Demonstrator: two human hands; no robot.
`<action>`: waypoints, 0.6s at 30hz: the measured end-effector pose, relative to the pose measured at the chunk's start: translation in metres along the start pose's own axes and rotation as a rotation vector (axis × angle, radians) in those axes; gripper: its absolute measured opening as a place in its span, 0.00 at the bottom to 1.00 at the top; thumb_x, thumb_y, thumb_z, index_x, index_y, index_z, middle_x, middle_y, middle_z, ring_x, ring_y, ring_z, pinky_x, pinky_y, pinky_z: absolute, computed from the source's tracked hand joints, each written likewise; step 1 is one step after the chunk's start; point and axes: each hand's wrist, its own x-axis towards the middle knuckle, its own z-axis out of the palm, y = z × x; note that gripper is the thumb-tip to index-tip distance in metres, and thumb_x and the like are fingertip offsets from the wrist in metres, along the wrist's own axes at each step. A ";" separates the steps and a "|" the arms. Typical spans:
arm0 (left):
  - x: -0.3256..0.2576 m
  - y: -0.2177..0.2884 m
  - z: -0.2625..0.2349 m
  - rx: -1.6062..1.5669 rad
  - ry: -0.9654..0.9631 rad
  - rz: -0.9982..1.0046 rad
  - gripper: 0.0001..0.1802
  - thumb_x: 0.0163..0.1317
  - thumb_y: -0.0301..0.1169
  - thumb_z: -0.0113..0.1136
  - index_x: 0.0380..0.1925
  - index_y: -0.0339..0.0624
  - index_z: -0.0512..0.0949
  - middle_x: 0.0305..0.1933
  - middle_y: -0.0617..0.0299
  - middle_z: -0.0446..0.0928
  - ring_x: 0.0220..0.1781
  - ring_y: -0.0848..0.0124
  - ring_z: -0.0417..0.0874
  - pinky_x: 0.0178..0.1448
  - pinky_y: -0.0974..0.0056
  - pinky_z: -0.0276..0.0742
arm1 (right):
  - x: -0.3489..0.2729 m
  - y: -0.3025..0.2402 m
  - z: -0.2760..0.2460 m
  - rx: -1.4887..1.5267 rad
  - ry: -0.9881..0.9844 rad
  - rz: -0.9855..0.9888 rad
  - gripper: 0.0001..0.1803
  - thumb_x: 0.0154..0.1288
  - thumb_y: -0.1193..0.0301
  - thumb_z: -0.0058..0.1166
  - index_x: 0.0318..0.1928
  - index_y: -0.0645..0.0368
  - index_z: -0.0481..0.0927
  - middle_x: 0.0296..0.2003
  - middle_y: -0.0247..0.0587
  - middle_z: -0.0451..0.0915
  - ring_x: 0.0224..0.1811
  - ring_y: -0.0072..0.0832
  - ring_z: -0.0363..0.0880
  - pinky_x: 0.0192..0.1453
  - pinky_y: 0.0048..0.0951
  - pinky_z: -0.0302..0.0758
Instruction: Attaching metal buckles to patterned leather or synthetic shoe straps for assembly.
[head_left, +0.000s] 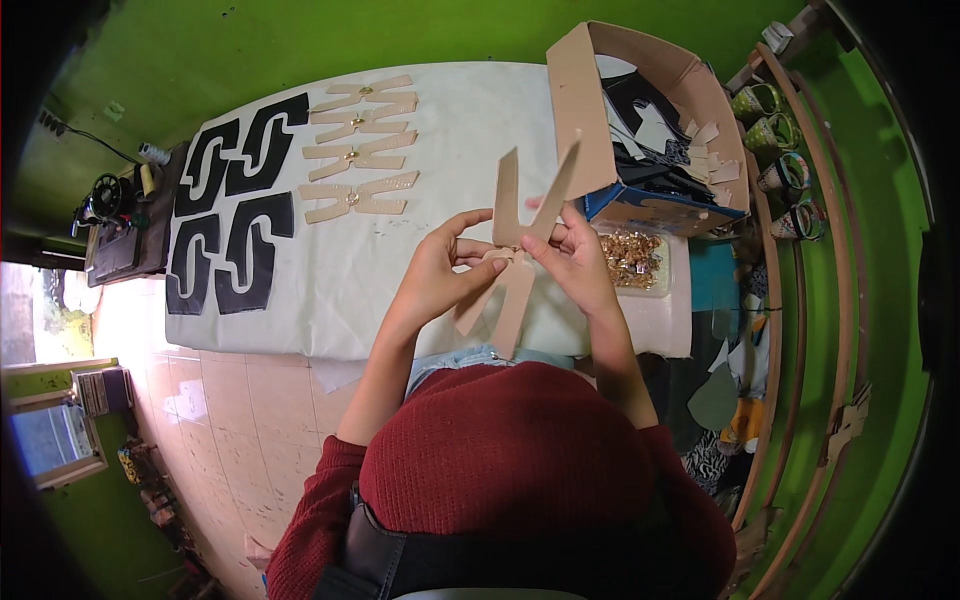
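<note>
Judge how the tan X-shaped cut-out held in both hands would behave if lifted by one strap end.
The tan cut-out, pinched between left hand and right hand, looks thin and probably light. Its upper straps stand unsupported, suggesting some stiffness. The lower ones hang straight, so it would likely bend rather than flop.

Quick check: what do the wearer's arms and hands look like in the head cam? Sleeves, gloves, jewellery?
Both hands are bare: left hand, right hand, no gloves, and no rings or watch that I can make out. The forearms are uncovered. Dark red knit sleeves are pushed up to about the elbows and match the sweater. No markings or cables on the arms.
</note>
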 end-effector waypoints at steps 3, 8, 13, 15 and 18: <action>0.003 -0.003 0.001 -0.091 -0.017 -0.064 0.32 0.57 0.24 0.63 0.59 0.25 0.60 0.38 0.52 0.81 0.41 0.74 0.82 0.46 0.70 0.76 | 0.005 0.006 0.003 0.081 0.093 0.025 0.18 0.62 0.75 0.56 0.51 0.64 0.69 0.39 0.41 0.81 0.39 0.21 0.78 0.45 0.22 0.74; 0.009 -0.018 0.005 0.071 0.028 -0.032 0.20 0.57 0.25 0.63 0.49 0.30 0.73 0.37 0.57 0.82 0.41 0.73 0.82 0.50 0.65 0.75 | 0.007 0.029 0.012 0.179 0.138 -0.091 0.12 0.62 0.76 0.55 0.46 0.63 0.71 0.40 0.44 0.80 0.43 0.23 0.78 0.50 0.24 0.73; 0.021 -0.028 -0.005 0.540 0.274 0.269 0.19 0.49 0.19 0.58 0.41 0.50 0.83 0.43 0.63 0.83 0.47 0.66 0.83 0.71 0.48 0.48 | 0.009 0.031 0.009 0.278 -0.050 -0.193 0.13 0.60 0.80 0.50 0.46 0.61 0.71 0.53 0.48 0.73 0.59 0.32 0.69 0.64 0.31 0.65; 0.027 -0.030 -0.012 0.638 0.325 0.385 0.21 0.47 0.17 0.57 0.41 0.52 0.83 0.44 0.65 0.82 0.50 0.66 0.81 0.71 0.48 0.46 | 0.015 0.035 0.002 0.443 -0.031 -0.163 0.12 0.62 0.77 0.48 0.47 0.61 0.70 0.54 0.48 0.72 0.58 0.32 0.69 0.64 0.31 0.65; 0.033 -0.030 -0.019 0.738 0.359 0.505 0.25 0.44 0.16 0.57 0.40 0.57 0.84 0.48 0.69 0.81 0.62 0.64 0.72 0.70 0.47 0.42 | 0.016 0.031 -0.014 0.478 0.041 0.001 0.16 0.67 0.70 0.44 0.53 0.61 0.69 0.55 0.47 0.72 0.56 0.31 0.72 0.62 0.31 0.67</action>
